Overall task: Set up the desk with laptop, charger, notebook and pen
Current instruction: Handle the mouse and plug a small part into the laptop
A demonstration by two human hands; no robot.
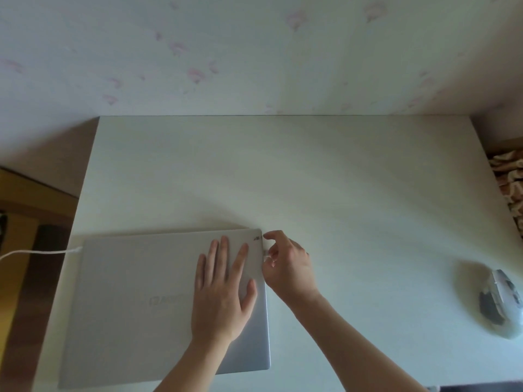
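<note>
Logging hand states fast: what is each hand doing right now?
Left hand: open, flat on the closed laptop.
Right hand: fingers curled at the laptop's right edge, pinching something small; unclear what.

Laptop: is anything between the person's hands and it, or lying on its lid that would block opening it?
Nothing separates them. The left hand lies flat on the closed laptop lid, and the right hand works at its right edge, pinching something small there. Only the left hand rests on the lid. The white cable meets the left edge; the mouse sits far right.
</note>
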